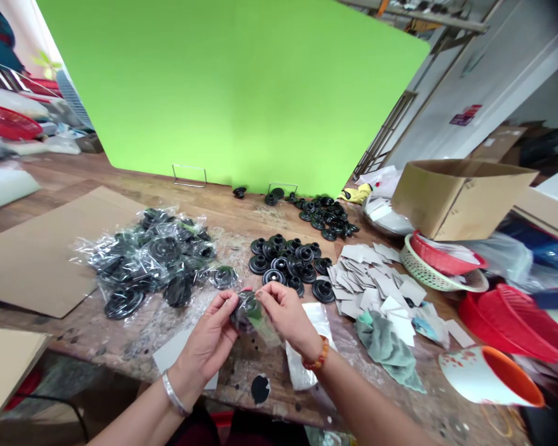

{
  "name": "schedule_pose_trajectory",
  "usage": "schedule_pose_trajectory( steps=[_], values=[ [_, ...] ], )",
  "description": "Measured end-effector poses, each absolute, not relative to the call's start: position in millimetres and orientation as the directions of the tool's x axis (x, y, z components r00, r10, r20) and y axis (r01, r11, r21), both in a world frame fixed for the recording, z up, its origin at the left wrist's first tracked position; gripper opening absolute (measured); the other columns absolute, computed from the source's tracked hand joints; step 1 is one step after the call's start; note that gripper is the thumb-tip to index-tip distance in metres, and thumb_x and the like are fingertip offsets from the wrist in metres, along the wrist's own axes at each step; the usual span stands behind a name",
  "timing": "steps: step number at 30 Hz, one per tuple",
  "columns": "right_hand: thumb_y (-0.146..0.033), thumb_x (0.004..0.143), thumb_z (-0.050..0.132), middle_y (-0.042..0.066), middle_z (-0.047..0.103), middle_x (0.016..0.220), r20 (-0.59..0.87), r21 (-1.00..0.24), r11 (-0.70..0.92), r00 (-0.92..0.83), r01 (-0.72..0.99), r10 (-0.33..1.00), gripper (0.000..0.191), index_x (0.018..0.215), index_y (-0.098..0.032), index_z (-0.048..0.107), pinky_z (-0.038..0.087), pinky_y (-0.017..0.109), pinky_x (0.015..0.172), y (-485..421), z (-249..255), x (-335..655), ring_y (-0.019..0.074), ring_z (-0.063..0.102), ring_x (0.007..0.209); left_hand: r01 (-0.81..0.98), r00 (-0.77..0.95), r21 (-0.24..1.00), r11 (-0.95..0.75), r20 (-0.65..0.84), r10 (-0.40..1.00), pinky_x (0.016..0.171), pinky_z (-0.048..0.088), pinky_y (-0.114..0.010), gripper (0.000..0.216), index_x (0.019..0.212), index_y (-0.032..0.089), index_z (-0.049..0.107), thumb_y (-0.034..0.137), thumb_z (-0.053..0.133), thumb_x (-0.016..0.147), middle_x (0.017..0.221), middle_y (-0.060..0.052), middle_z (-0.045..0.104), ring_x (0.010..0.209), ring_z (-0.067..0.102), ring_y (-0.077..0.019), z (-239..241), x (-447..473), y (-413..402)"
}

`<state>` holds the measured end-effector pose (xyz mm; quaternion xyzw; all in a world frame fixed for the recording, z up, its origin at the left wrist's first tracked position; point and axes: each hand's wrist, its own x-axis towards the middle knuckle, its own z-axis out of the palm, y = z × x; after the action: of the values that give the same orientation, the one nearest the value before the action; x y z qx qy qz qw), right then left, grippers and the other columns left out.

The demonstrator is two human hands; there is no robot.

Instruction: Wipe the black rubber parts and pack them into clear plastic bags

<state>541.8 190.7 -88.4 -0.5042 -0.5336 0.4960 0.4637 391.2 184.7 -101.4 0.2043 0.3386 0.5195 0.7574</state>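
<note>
Between my two hands, above the table's near edge, is a black round plastic part in a clear plastic bag [248,305]. My left hand [216,331] grips its left side with thumb and fingers. On the other side, my right hand [291,313] pinches the bag's film. Bagged black parts [162,254] lie in a heap to the left. Beyond my hands sits a group of unbagged black stepped round parts [291,260]. A stack of clear flat bags [307,359] lies partly under my right wrist, and a grey card [174,350] is partly covered by my left arm.
Scattered grey cards [372,279] and a grey-green cloth [390,347] lie on the right. More black parts [325,217] sit farther back before a green board [237,93]. Baskets [516,316], a cardboard box [460,198] and a tipped white-orange container [488,375] stand at right; flat cardboard [51,248] lies left.
</note>
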Motion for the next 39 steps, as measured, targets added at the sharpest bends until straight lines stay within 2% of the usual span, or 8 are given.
schedule_pose_trajectory(
  steps=[7,11,17,21,24,28,35,39],
  values=[
    [-0.024,0.069,0.073,0.001,0.063,0.082,-0.171,-0.919,-0.276,-0.347,-0.281,0.922,0.029,0.095,-0.015,0.065,0.045,0.023,0.067,191,-75,558,0.0098,0.057,0.07,-0.694,0.208,0.608,0.385,-0.342,0.916,0.065,0.052,-0.019,0.035,0.084,0.018,0.057,0.011,0.082,0.06,0.077,0.002,0.067,0.066,0.064,-0.0109,-88,387,184],
    [-0.016,0.076,0.065,0.002,0.064,0.083,0.029,-0.998,0.041,-0.23,0.046,0.973,0.013,0.089,-0.016,0.064,0.045,0.026,0.07,185,-74,560,0.0128,0.057,0.074,-0.69,0.206,0.596,0.41,-0.381,0.901,0.061,0.05,-0.017,0.032,0.08,0.018,0.057,0.014,0.082,0.06,0.07,0.003,0.064,0.06,0.061,-0.0091,-84,391,185],
    [-0.008,0.088,0.047,0.007,0.061,0.087,0.471,-0.671,0.521,-0.239,0.527,0.849,0.019,0.094,-0.016,0.063,0.041,0.032,0.077,171,-71,553,0.0185,0.05,0.086,-0.664,0.243,0.63,0.402,-0.325,0.914,0.06,0.047,-0.017,0.025,0.082,0.02,0.058,0.023,0.079,0.068,0.072,0.006,0.059,0.061,0.057,-0.0076,-91,389,184],
    [-0.005,0.085,0.052,0.002,0.062,0.08,0.44,-0.712,0.543,-0.319,0.446,0.839,0.019,0.088,-0.019,0.064,0.041,0.028,0.075,175,-70,557,0.0159,0.052,0.081,-0.392,0.482,0.835,0.386,-0.171,0.859,0.059,0.042,-0.018,0.016,0.08,0.02,0.058,0.03,0.071,0.078,0.068,0.004,0.054,0.062,0.052,-0.0086,-85,374,190],
    [-0.004,0.083,0.052,0.001,0.064,0.078,0.399,-0.764,0.518,-0.349,0.384,0.848,0.02,0.082,-0.02,0.065,0.041,0.028,0.076,181,-72,565,0.0145,0.054,0.078,-0.021,0.642,0.999,0.028,-0.008,0.767,0.074,0.043,-0.024,0.013,0.076,0.017,0.062,0.028,0.066,0.081,0.079,-0.001,0.06,0.077,0.056,-0.0139,-64,362,199],
    [-0.004,0.078,0.052,0.0,0.059,0.077,0.264,-0.879,0.356,-0.299,0.316,0.917,0.018,0.07,-0.017,0.061,0.041,0.025,0.069,192,-75,579,0.0131,0.054,0.075,0.189,0.627,0.919,-0.346,0.158,0.763,0.084,0.042,-0.029,0.01,0.076,0.018,0.063,0.027,0.063,0.082,0.088,-0.003,0.064,0.087,0.057,-0.0175,-40,364,210],
    [-0.024,0.079,0.059,0.0,0.058,0.08,0.098,-0.983,0.074,0.14,0.167,0.985,0.01,0.087,-0.017,0.057,0.045,0.025,0.062,199,-72,607,0.0124,0.055,0.065,0.405,0.385,0.771,-0.491,0.344,0.856,0.075,0.045,-0.027,0.009,0.078,0.019,0.065,0.027,0.062,0.081,0.079,-0.001,0.067,0.075,0.06,-0.0153,-22,389,244],
    [-0.023,0.084,0.056,0.002,0.06,0.08,0.221,-0.897,0.157,0.113,0.412,0.969,0.007,0.086,-0.018,0.06,0.044,0.027,0.066,181,-75,627,0.015,0.056,0.072,0.521,0.157,0.721,-0.457,0.445,0.882,0.072,0.046,-0.027,0.012,0.079,0.018,0.064,0.029,0.061,0.079,0.077,-0.002,0.066,0.071,0.06,-0.0158,-20,384,291]
  ],
)
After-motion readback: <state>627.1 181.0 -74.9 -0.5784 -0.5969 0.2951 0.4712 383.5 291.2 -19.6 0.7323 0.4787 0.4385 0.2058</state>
